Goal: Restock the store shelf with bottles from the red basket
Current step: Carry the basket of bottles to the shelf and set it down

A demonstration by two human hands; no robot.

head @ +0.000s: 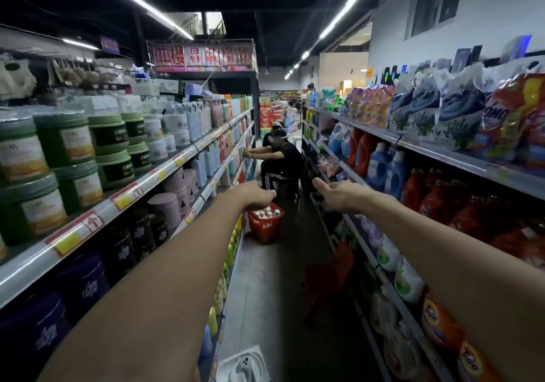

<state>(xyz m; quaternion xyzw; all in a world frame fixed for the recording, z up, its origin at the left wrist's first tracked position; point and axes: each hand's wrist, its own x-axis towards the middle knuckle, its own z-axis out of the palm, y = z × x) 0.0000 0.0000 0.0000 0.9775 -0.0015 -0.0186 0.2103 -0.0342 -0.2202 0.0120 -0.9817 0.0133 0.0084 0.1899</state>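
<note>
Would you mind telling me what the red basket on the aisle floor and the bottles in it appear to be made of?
The red basket looks like moulded plastic: uniform red with a lattice of small openings in its walls. The bottles inside show only pale pink and white tops, probably plastic too, though they are too small to be sure.

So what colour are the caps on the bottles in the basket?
White, on the bottles in the red basket; seen in the head view.

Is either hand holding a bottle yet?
No. The left hand and right hand reach out down the aisle with nothing in their grip; the bottles sit in the red basket.
</note>
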